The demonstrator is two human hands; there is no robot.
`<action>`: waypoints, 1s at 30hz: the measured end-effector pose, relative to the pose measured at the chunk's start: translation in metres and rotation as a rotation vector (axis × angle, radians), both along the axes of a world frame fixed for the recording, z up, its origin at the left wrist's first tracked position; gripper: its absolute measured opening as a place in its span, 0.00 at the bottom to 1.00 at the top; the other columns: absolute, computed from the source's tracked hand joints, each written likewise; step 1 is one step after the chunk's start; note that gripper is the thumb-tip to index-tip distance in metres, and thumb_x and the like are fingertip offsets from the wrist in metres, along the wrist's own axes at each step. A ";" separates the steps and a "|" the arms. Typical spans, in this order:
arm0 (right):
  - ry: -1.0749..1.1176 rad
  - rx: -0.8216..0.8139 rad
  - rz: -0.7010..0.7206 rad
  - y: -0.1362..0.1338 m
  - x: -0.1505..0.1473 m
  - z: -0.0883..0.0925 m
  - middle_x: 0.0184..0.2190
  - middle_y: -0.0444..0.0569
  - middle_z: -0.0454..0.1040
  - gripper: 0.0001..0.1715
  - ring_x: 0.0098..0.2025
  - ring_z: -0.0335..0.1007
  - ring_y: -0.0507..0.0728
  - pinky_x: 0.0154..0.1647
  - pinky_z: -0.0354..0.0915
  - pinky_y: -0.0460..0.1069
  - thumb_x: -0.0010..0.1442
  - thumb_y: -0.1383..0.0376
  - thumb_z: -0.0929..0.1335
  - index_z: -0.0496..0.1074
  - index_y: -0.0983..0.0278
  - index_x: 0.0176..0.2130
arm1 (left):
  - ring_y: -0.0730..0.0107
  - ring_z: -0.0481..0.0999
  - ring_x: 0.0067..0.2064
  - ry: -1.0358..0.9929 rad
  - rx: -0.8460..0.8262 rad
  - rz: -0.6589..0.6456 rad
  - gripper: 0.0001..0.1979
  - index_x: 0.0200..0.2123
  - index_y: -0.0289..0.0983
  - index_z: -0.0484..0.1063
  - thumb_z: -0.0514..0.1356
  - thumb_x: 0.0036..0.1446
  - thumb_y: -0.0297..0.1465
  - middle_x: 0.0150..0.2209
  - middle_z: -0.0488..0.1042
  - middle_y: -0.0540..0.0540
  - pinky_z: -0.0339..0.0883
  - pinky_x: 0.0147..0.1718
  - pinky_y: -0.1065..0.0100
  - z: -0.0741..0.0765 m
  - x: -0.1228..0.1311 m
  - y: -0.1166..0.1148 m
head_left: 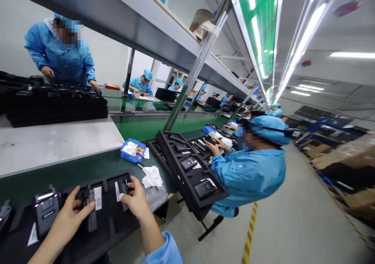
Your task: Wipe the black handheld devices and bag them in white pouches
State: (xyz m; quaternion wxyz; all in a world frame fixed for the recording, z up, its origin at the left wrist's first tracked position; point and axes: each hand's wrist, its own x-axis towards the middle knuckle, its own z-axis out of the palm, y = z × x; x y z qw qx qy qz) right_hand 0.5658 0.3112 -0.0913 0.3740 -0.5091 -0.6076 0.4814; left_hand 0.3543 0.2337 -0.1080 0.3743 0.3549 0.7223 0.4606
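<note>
A black foam tray (102,232) lies in front of me with black handheld electronic devices in its slots. My left hand (68,215) has its thumb and fingers around a narrow device (91,213) standing on edge, beside a white label (98,198). Farther right, my right hand (137,199) pinches another black device (125,186) at the tray's right end; the fingers partly cover it. A second white label (117,191) is just left of that device. Left of my left hand, a larger device (47,209) lies face up.
To the right, stacked foam trays (190,170) with devices jut past the bench edge. Behind my tray are a blue bin (133,151) and crumpled white tissue (152,176). A co-worker (249,166) sits at right; another person (63,52) stands across, behind stacked trays (55,105).
</note>
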 end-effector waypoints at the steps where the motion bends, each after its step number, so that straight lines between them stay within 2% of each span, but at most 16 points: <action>1: 0.165 -0.081 0.015 0.000 -0.002 -0.003 0.53 0.58 0.68 0.48 0.41 0.72 0.62 0.40 0.71 0.57 0.43 0.66 0.75 0.62 0.63 0.62 | 0.51 0.80 0.41 -0.165 0.051 0.014 0.57 0.68 0.40 0.51 0.69 0.39 0.54 0.43 0.77 0.41 0.73 0.37 0.61 0.001 -0.001 -0.003; 4: 0.506 -0.186 0.110 -0.013 -0.019 -0.008 0.49 0.52 0.72 0.42 0.37 0.71 0.57 0.35 0.70 0.52 0.40 0.65 0.78 0.70 0.60 0.55 | 0.56 0.80 0.41 -0.475 0.111 0.005 0.54 0.64 0.39 0.58 0.74 0.36 0.49 0.44 0.78 0.42 0.72 0.34 0.67 0.007 0.003 -0.012; 7: 0.604 -0.201 0.206 -0.036 -0.042 -0.011 0.49 0.49 0.74 0.36 0.37 0.73 0.56 0.39 0.70 0.51 0.44 0.63 0.78 0.72 0.58 0.53 | 0.57 0.79 0.42 -0.569 0.162 0.023 0.48 0.61 0.36 0.63 0.74 0.39 0.47 0.49 0.77 0.38 0.71 0.33 0.69 0.013 0.010 -0.020; 11: 0.577 -0.148 0.280 -0.053 -0.058 -0.017 0.52 0.51 0.75 0.32 0.49 0.73 0.60 0.54 0.67 0.57 0.53 0.58 0.75 0.70 0.59 0.55 | 0.57 0.78 0.44 -0.610 0.261 0.001 0.42 0.58 0.32 0.67 0.74 0.42 0.45 0.50 0.76 0.35 0.69 0.34 0.68 0.010 0.011 -0.027; 13: 0.540 -0.111 0.289 -0.055 -0.059 -0.022 0.54 0.53 0.74 0.31 0.53 0.71 0.62 0.58 0.64 0.60 0.57 0.56 0.73 0.69 0.60 0.57 | 0.56 0.77 0.46 -0.611 0.284 0.018 0.41 0.57 0.32 0.69 0.73 0.42 0.45 0.51 0.76 0.34 0.69 0.38 0.66 0.007 0.011 -0.029; 17: 0.413 0.020 0.246 -0.055 -0.056 -0.032 0.57 0.54 0.72 0.29 0.58 0.68 0.63 0.61 0.61 0.62 0.61 0.53 0.70 0.69 0.61 0.58 | 0.55 0.76 0.49 -0.628 0.288 0.027 0.40 0.57 0.33 0.70 0.72 0.45 0.47 0.51 0.77 0.35 0.69 0.43 0.64 0.005 0.012 -0.033; 20: 0.323 0.101 0.190 -0.055 -0.054 -0.037 0.58 0.54 0.71 0.28 0.60 0.65 0.63 0.64 0.57 0.62 0.64 0.52 0.67 0.69 0.61 0.58 | 0.56 0.77 0.47 -0.646 0.269 -0.001 0.38 0.57 0.33 0.70 0.71 0.46 0.48 0.49 0.78 0.37 0.70 0.42 0.63 0.007 0.013 -0.033; 24: 0.291 0.089 0.156 -0.055 -0.054 -0.041 0.57 0.54 0.71 0.27 0.60 0.65 0.62 0.63 0.58 0.61 0.67 0.51 0.63 0.69 0.62 0.59 | 0.58 0.78 0.44 -0.654 0.242 -0.026 0.37 0.57 0.34 0.69 0.70 0.48 0.48 0.48 0.78 0.38 0.70 0.40 0.64 0.008 0.012 -0.033; 30: 0.220 0.109 0.132 -0.056 -0.055 -0.033 0.55 0.54 0.73 0.28 0.59 0.67 0.62 0.62 0.59 0.60 0.68 0.49 0.61 0.71 0.63 0.57 | 0.57 0.78 0.46 -0.657 0.211 -0.030 0.37 0.58 0.34 0.69 0.69 0.50 0.47 0.48 0.78 0.38 0.71 0.40 0.64 0.008 0.011 -0.034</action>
